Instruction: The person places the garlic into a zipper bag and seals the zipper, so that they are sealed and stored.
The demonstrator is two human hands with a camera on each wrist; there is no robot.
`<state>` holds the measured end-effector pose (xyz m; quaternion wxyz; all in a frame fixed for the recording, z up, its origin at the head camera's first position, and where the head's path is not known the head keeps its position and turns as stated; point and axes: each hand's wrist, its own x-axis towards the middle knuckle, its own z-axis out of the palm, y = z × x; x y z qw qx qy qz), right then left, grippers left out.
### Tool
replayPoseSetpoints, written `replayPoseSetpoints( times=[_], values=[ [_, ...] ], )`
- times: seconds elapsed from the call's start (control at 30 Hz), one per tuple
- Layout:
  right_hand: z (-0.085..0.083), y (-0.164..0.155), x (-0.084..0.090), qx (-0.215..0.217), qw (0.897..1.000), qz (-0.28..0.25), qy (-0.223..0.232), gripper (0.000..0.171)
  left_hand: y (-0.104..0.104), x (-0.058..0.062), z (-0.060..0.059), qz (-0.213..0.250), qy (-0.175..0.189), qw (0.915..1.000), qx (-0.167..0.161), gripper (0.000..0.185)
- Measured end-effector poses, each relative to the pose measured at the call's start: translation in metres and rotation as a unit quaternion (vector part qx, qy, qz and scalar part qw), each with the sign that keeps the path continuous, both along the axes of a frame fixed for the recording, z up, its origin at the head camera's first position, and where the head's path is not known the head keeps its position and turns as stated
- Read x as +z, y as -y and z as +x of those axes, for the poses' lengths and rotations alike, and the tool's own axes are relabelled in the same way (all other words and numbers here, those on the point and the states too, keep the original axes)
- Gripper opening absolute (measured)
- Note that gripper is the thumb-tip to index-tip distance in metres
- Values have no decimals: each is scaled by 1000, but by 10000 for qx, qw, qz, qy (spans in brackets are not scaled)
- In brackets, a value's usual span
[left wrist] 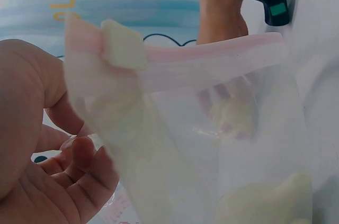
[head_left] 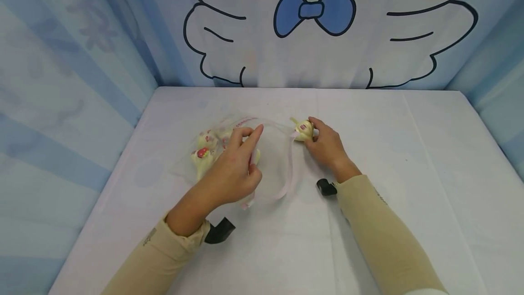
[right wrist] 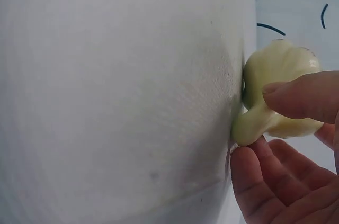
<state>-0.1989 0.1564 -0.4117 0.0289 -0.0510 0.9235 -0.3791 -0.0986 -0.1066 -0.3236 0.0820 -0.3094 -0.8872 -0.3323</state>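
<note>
My left hand (head_left: pixel 229 174) grips the near edge of a clear zip bag (head_left: pixel 289 165) with a pink closing strip; its curled fingers lie against the plastic. In the left wrist view a whitish slider (left wrist: pixel 123 45) sits on the strip and the bag's mouth stands apart. Pale yellow figurines (head_left: pixel 202 160), one with a red spot, lie inside the bag's left part, partly hidden by the left hand. At the bag's far right edge my right hand (head_left: pixel 329 147) pinches another pale yellow figurine (head_left: pixel 304 130) between thumb and fingers, low over the table.
A white cloth covers the table (head_left: pixel 389 222). Behind it hangs a curtain (head_left: pixel 311 58) with a cartoon figure and blue bow, and blue-white curtains (head_left: pixel 73 117) flank the sides. Black wrist devices (head_left: pixel 220 230) stick out at both cuffs.
</note>
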Motion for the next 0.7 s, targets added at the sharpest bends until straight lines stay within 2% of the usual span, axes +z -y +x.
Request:
replayPoseSetpoints(
  times=[0.43,0.7],
  values=[
    [7,-4,3,-35,10000,5,89,68,-1,1,2,-52,68,10000,27,73],
    [14,-11,7,-109,9994,48,311,65,-2,2,2,-98,81,9999,89,74]
  ],
)
